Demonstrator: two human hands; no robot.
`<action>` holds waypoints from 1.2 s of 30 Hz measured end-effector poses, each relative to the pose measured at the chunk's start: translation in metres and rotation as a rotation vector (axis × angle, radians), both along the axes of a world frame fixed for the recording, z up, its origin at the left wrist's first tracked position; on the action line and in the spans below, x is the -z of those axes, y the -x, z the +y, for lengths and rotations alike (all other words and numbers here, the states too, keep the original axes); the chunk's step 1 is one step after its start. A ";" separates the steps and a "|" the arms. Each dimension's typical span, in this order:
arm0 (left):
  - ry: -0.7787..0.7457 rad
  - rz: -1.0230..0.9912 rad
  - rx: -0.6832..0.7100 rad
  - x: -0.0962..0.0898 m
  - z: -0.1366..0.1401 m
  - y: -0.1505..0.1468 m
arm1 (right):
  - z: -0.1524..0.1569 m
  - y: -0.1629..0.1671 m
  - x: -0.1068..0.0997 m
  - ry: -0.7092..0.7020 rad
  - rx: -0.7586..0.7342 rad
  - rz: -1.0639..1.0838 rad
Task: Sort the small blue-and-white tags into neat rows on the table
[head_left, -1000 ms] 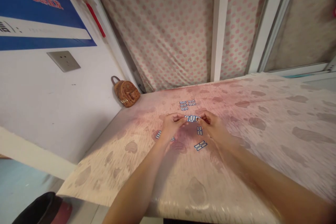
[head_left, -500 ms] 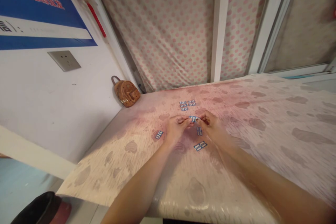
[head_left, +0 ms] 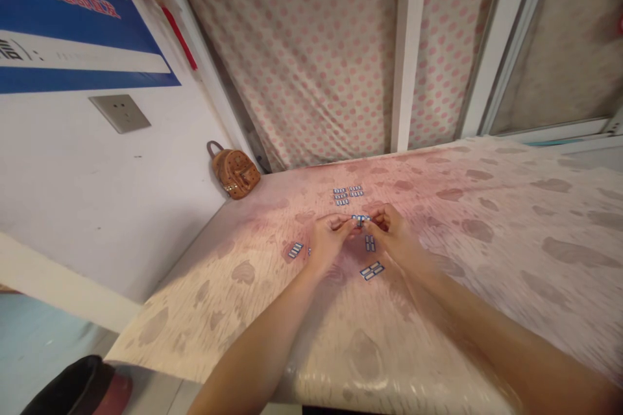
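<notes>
Between my two hands, just above the table, is a small blue-and-white card-like piece [head_left: 360,220]. My left hand [head_left: 331,233] pinches its left end between thumb and fingers. At the other end, my right hand [head_left: 389,228] pinches it the same way. Below the hands lie a blue-edged piece with pale panels [head_left: 370,244] and a larger, tilted one [head_left: 372,270]. Left of my left hand sits another such piece [head_left: 295,249], and the edge of a further one peeks out beside my wrist. Beyond the hands, several similar pieces [head_left: 341,195] lie grouped in two columns.
A patterned cloth [head_left: 233,331] covers the table. A small brown backpack-shaped bag [head_left: 236,172] stands at its back left corner against the white wall. Behind the table hangs a dotted curtain [head_left: 311,65]. A dark, red-sided container [head_left: 73,389] is on the floor at lower left.
Both hands stay nearly in place. The held piece has shifted slightly between the fingers and its visible pattern differs. An edge of another piece now shows beside my left wrist.
</notes>
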State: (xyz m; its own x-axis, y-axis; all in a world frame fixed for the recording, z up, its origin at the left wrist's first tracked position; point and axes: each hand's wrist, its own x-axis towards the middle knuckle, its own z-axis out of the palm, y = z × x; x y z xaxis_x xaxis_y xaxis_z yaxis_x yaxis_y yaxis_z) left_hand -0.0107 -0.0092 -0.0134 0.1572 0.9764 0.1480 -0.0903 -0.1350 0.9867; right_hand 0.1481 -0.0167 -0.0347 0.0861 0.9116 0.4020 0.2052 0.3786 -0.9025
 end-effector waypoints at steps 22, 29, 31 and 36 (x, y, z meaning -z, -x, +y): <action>0.025 0.872 -0.043 -0.028 0.032 0.129 | 0.005 -0.011 -0.011 0.027 -0.072 0.017; 0.244 0.849 0.247 -0.009 0.044 0.157 | 0.006 -0.013 -0.013 0.036 -0.050 0.020; 0.234 0.856 0.270 -0.009 0.043 0.153 | 0.005 -0.013 -0.014 0.029 -0.053 0.033; 0.079 0.659 0.095 -0.021 0.037 0.132 | 0.002 -0.010 -0.017 0.040 -0.036 0.067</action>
State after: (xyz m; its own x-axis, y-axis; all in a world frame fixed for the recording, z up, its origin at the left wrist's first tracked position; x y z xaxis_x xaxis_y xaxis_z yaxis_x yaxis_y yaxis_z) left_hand -0.1425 0.0276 0.0072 0.2762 0.9578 -0.0798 0.5265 -0.0814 0.8463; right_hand 0.1577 -0.0149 -0.0181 0.0781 0.9297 0.3599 0.1306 0.3484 -0.9282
